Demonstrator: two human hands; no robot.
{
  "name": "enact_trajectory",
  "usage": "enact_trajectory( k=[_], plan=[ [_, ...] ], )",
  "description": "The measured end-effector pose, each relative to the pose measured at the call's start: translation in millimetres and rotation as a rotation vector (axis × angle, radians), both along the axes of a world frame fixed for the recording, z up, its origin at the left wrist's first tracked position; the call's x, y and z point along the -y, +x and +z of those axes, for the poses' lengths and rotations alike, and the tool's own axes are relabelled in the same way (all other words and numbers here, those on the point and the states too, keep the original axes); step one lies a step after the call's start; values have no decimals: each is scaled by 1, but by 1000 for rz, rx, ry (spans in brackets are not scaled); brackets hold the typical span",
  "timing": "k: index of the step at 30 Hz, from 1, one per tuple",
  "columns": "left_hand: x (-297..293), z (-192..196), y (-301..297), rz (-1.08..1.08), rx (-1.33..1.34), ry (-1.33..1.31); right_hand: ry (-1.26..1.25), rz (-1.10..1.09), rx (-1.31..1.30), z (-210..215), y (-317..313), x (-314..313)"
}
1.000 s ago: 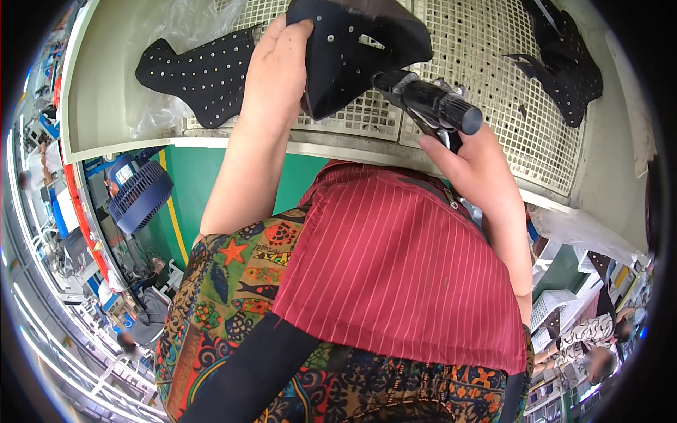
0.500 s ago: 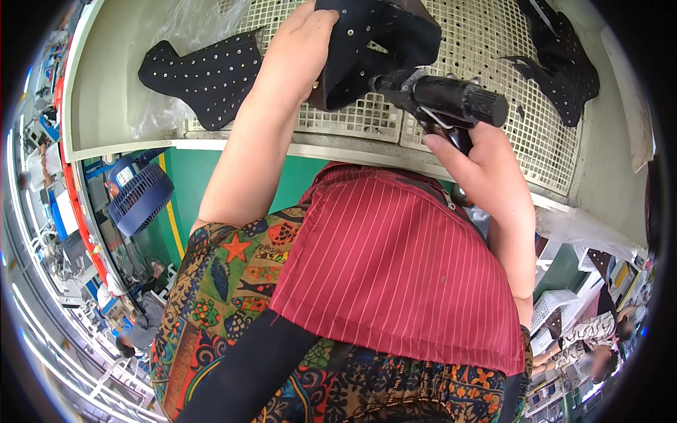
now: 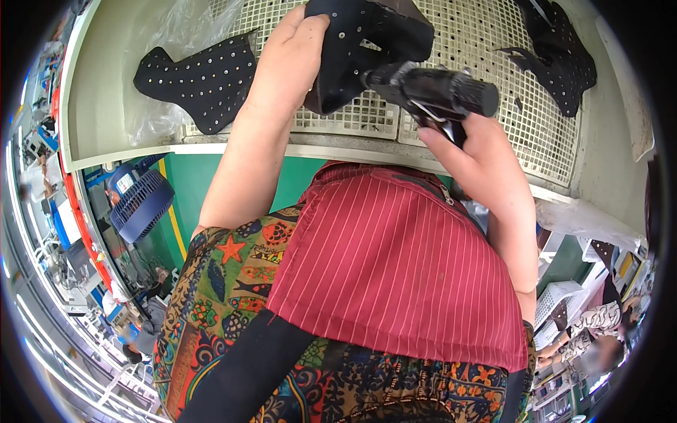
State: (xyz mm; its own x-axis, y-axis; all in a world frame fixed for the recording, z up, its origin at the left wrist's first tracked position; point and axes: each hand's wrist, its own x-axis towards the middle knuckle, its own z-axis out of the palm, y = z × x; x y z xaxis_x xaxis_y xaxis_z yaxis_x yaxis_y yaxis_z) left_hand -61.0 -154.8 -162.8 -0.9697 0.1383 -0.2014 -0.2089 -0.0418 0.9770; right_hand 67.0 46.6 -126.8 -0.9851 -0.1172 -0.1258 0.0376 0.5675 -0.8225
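Note:
A black studded shoe upper (image 3: 342,60) hangs from my left hand (image 3: 293,53), whose fingers are closed on its upper left side. My right hand (image 3: 486,144) is wrapped around the grip of a black spray gun (image 3: 437,88) with a knurled rear knob. The gun's nozzle end points left, right up against the upper; whether they touch I cannot tell. Another black studded upper (image 3: 201,79) lies flat left of my left forearm. A third studded upper (image 3: 560,60) lies at the far right.
Beneath the pieces is a pale plastic grid (image 3: 465,35) inside a work tray with raised side walls (image 3: 106,92). Crumpled clear plastic (image 3: 159,116) lies at the left. Below the tray's left edge stands a blue fan (image 3: 143,204). Another person (image 3: 596,331) is at the lower right.
Both hands, with the upper and the spray gun, have shifted slightly left in the picture. The grips have not changed.

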Motion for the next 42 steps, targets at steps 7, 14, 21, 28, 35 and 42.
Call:
enact_trajectory(
  k=[7, 14, 21, 28, 35, 42],
  plan=[
    [10, -5, -6, -99, -68, -38, -34, 50, 61, 6, 6, -11],
    [4, 1, -4, -93, -9, -39, -50, -14, 79, 7, 9, -15],
    [2, 0, -11, -136, -67, -163, 74, -1, -6, 5, 4, 1],
    [-5, 2, -18, -252, -248, -344, 57, -23, 16, 17, 12, -1],
    [-7, 4, -18, -249, -256, -403, 99, -137, 112, 23, 18, -10],
    [-9, 0, -22, -291, -293, -423, 178, -118, 57, 35, 32, -23]
  ],
)
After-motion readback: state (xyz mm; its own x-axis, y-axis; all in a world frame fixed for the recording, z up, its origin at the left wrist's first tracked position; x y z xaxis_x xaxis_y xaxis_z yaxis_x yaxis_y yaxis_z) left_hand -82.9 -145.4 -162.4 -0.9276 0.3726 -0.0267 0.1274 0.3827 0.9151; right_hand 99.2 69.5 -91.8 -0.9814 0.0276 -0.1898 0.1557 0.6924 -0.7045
